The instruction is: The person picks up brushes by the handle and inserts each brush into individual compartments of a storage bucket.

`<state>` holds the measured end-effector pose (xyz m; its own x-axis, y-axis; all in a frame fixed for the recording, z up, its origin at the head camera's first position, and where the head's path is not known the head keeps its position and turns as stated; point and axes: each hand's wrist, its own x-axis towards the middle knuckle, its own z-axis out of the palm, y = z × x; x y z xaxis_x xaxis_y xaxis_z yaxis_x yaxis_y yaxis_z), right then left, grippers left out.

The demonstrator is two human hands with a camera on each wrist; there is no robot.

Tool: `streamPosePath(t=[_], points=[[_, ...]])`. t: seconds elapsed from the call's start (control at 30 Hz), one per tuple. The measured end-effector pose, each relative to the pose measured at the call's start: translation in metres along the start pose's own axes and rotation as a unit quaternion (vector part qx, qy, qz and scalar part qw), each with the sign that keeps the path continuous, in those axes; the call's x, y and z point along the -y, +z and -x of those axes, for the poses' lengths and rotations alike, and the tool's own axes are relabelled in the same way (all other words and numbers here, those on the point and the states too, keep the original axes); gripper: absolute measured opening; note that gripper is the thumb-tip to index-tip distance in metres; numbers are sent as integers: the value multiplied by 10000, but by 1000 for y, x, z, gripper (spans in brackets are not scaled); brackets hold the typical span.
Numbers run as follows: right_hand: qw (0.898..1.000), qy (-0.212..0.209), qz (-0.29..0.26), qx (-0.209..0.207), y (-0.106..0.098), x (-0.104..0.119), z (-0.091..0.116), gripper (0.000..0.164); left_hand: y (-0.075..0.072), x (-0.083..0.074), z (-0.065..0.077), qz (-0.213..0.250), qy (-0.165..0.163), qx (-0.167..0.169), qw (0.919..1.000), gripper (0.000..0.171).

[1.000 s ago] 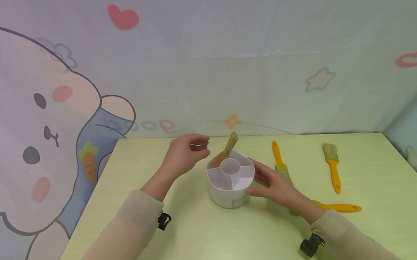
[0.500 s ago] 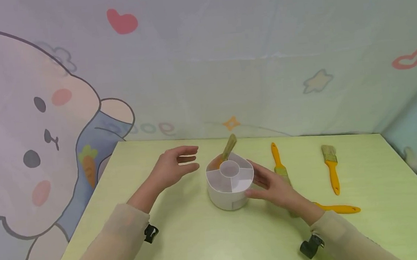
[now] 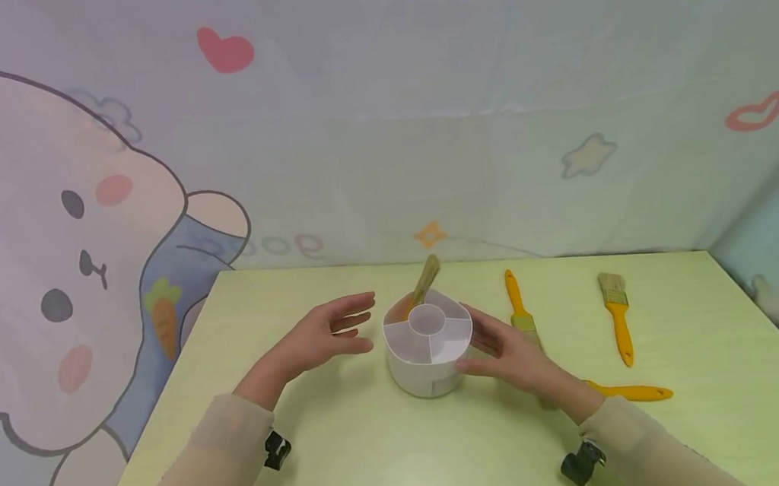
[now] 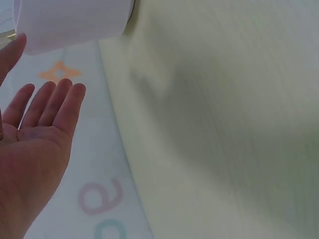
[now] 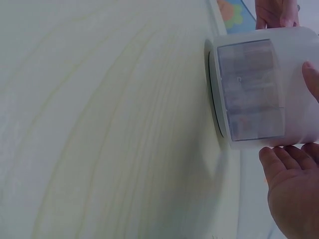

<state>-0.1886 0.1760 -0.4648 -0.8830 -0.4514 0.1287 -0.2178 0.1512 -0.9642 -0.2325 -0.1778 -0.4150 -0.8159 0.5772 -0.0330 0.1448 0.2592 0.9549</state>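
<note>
White caddy (image 3: 421, 364): right hand (image 3: 513, 351) cupping, left hand (image 3: 319, 335) loosely spread.

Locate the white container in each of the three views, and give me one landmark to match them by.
Head: white container, below and slightly right of centre.
Left wrist: top left, cut off by the upper edge.
Right wrist: upper right, its clear panel facing the camera.
Shared landmark: the left hand, at the left in the left wrist view and at the top right in the right wrist view.
</note>
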Motion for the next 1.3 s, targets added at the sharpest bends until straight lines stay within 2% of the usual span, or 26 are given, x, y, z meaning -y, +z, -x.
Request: streamPosePath(t=[0.23, 0.4, 0.53, 0.7, 0.8, 0.97, 1.1, 1.2, 1.3], points=[[9999, 105, 96, 73, -1, 1, 3, 91, 7, 12, -3, 413, -34, 280, 9987, 83], [9992, 281, 283, 95, -7, 5, 7, 94, 13, 14, -4, 562, -26, 323, 9979, 83], [9972, 304, 672, 136, -19, 7, 11, 90, 16, 14, -5, 571, -26, 312, 9979, 83], [9914, 210, 1293, 79, -44, 6, 13, 81, 20, 15, -7, 608, 10, 299, 9977, 80], [9843, 307, 1739, 17, -61, 9, 15, 79, 21, 16, -9, 668, 34, 297, 9973, 79], [9643, 336, 2627, -23, -88, 22, 18, 78, 22, 17, -10, 783, 62, 297, 9965, 78], [9494, 284, 3126, 26, -105, 25, 16, 78, 22, 17, -10, 858, 49, 294, 9959, 79], [9372, 118, 3483, 136, -114, 24, 12, 75, 22, 19, -9, 923, 3, 283, 9953, 79], [9195, -92, 3918, 296, -120, 23, 8, 69, 22, 19, -8, 948, -40, 287, 9951, 78]])
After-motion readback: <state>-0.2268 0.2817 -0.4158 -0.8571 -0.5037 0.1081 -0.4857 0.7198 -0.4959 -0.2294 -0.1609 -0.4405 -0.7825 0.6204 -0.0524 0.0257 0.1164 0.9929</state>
